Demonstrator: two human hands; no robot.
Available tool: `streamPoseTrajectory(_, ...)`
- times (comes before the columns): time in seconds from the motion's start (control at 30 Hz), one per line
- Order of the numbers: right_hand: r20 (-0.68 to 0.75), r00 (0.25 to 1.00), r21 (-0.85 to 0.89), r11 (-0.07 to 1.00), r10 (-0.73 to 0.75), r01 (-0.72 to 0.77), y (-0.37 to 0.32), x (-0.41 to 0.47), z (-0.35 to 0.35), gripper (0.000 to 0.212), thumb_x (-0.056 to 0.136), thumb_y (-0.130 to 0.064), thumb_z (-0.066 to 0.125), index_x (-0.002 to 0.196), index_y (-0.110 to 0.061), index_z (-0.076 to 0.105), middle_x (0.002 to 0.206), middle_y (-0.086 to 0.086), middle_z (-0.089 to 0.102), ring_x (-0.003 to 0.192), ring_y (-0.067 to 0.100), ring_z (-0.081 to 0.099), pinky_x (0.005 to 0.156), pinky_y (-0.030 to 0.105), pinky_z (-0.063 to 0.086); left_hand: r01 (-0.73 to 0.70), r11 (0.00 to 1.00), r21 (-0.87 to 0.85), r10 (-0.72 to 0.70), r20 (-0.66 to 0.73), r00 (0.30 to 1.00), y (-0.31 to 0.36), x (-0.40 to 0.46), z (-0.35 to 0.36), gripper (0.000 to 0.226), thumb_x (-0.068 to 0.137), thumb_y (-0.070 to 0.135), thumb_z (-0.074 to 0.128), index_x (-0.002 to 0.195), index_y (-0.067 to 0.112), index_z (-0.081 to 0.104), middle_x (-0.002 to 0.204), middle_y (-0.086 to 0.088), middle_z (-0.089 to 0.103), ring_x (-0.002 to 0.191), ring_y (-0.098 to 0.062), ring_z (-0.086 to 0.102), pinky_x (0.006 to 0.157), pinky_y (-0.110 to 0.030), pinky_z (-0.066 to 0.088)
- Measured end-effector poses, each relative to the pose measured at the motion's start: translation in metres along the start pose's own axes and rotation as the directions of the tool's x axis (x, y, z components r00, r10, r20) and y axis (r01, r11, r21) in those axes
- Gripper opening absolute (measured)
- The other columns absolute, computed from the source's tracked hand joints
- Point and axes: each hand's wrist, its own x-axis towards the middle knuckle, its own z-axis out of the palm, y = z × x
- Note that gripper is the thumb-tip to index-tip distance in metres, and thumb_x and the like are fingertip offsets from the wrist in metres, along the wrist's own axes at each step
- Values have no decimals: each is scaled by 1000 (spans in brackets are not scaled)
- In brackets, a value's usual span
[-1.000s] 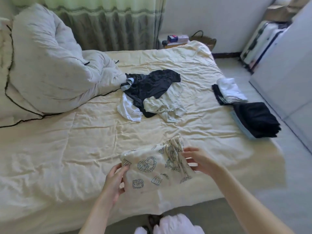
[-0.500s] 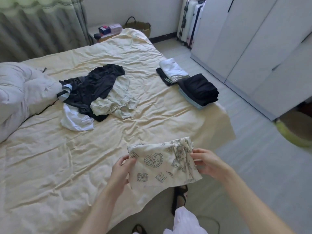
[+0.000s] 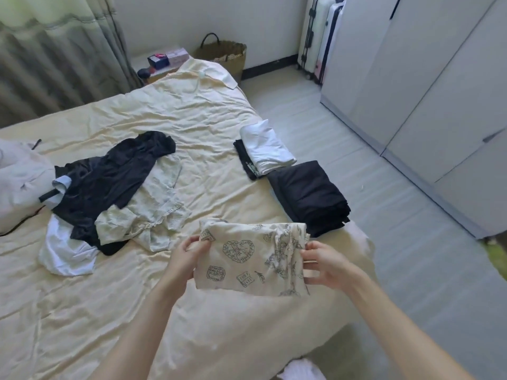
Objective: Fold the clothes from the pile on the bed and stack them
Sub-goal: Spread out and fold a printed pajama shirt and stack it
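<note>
Between both hands' fingers (image 3: 196,244): folded printed cloth (image 3: 251,259).

duvet (image 3: 19,185) — cut off at left edge | white garment (image 3: 64,253) — partly hidden under dark garment (image 3: 109,182)

We can't read any words here: the drawn emblems on the printed cloth (image 3: 251,259) between our fingers (image 3: 308,246) and the small print on the black folded garment (image 3: 248,167) beyond them are too blurred.
</note>
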Motion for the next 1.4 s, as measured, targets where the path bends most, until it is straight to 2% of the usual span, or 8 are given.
streamPoseTrajectory(0.3,19,999,161,986,41,-43,-137,107,-51,23,86,1,47,97,-11,63,85,9,74,88,23,67,63,38,55,-106,953,284,119,-30,992,150,145,94,14,88,26,61,101,26,61,88,-7,67,68,-17,65,47,-25,50)
streamPoseTrajectory(0.63,6,999,711,702,39,-32,-221,247,-28,24,96,-4,49,120,-1,54,111,20,64,101,27,61,63,45,52,-348,731,587,345,122,931,277,358,174,15,88,34,63,101,29,63,104,-10,64,94,-26,61,78,-35,51)
streamPoseTrajectory(0.9,5,996,794,605,85,-55,-236,340,-27,26,97,-3,46,121,-5,54,100,15,64,92,26,62,75,48,50,-415,558,719,432,176,885,280,483,229,27,87,37,63,109,23,66,111,-10,65,92,-24,59,75,-31,47)
streamPoseTrajectory(1.07,-16,987,797,598,157,-82,-219,377,-17,33,95,3,45,127,-1,49,100,16,62,95,27,60,90,42,46,-453,531,716,521,145,841,221,523,255,44,89,37,59,131,25,53,132,-4,56,126,-22,47,105,-44,35)
streamPoseTrajectory(1.17,4,987,746,657,160,-110,-214,373,-17,32,94,4,44,126,1,50,108,19,62,103,28,60,90,39,49,-506,370,779,566,243,788,190,516,256,52,94,40,51,143,30,37,153,-3,29,143,-25,15,115,-55,5)
streamPoseTrajectory(1.27,-21,992,525,845,127,-97,-220,357,-32,20,95,-6,48,114,-4,55,102,12,65,93,23,66,75,33,57,-629,156,762,664,390,638,166,502,247,52,94,42,47,143,32,35,157,-6,15,146,-29,-1,110,-57,-7)
streamPoseTrajectory(1.33,-245,969,55,997,-35,50,-224,350,-46,13,95,-20,52,102,-13,59,92,1,65,86,18,65,74,33,57,-669,10,743,639,510,576,155,495,237,55,91,47,41,143,33,33,158,-8,12,145,-30,-4,111,-56,-7)
streamPoseTrajectory(1.4,-343,826,-480,839,-448,256,-230,350,-55,13,93,-28,52,98,-21,61,92,-8,63,93,17,60,81,30,47,-645,-88,759,541,580,609,149,495,229,56,92,53,31,145,39,21,158,-7,3,143,-27,-11,113,-53,-10)
